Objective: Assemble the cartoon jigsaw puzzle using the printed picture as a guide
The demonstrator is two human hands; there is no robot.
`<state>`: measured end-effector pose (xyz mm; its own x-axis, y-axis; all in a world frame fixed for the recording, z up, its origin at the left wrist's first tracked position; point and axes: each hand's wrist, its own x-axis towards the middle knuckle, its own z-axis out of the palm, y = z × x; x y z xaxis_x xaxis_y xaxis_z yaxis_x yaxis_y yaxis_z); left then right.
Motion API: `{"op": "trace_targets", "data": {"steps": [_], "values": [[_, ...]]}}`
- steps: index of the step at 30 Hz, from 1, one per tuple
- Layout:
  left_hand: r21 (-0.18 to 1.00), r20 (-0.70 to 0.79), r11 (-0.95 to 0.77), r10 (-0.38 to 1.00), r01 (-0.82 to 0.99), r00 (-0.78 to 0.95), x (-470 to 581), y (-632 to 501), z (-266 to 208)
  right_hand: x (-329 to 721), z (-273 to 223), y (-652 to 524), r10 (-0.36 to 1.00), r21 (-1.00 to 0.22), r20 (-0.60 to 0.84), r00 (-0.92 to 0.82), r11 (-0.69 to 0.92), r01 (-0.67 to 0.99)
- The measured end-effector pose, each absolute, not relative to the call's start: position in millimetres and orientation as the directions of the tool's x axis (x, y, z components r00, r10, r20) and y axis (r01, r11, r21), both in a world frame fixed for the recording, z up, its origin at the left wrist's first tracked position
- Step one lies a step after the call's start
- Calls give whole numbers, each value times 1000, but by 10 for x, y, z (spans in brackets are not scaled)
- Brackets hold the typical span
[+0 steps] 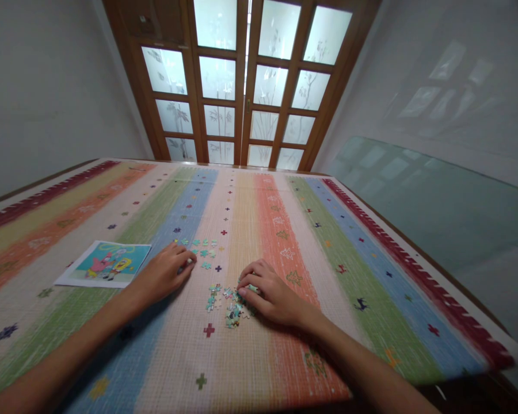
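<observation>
My left hand [169, 271] is closed, its fingers curled around a small pale jigsaw puzzle piece [189, 261] at the fingertips. It is beside a loose group of puzzle pieces [204, 253] in green and teal. My right hand [273, 292] rests on the near pile of puzzle pieces [233, 313], fingers slightly bent and a little apart, touching its right side and hiding part of it. Left of my left hand lies a printed reference picture [107, 264] of cartoon characters on a teal background, partly behind my forearm.
A striped, patterned tablecloth [250, 362] covers the table. Beyond the far edge stand wooden doors [243, 109] with frosted panes. A greenish glass panel [423, 201] stands along the right side, against a white wall [470, 69].
</observation>
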<state>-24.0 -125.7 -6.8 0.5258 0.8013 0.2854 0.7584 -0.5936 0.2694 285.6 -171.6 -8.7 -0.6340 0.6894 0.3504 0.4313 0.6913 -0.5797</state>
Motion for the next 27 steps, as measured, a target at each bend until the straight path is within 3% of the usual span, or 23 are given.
{"op": "trace_targets", "data": {"steps": [12,19,27], "values": [[200,331,-575,802,793,498,-133,-1472,-28,2861,-62,-1714,688,-560,352,-635,698,446],[204,223,-621,782,757,582,-84,-1537,-70,2855,-97,-1709,674,-537,376,-636,718,443],[182,243,-629,774,756,585,-109,-1564,-65,2854,-89,-1713,672,-533,380,-636,721,443]]}}
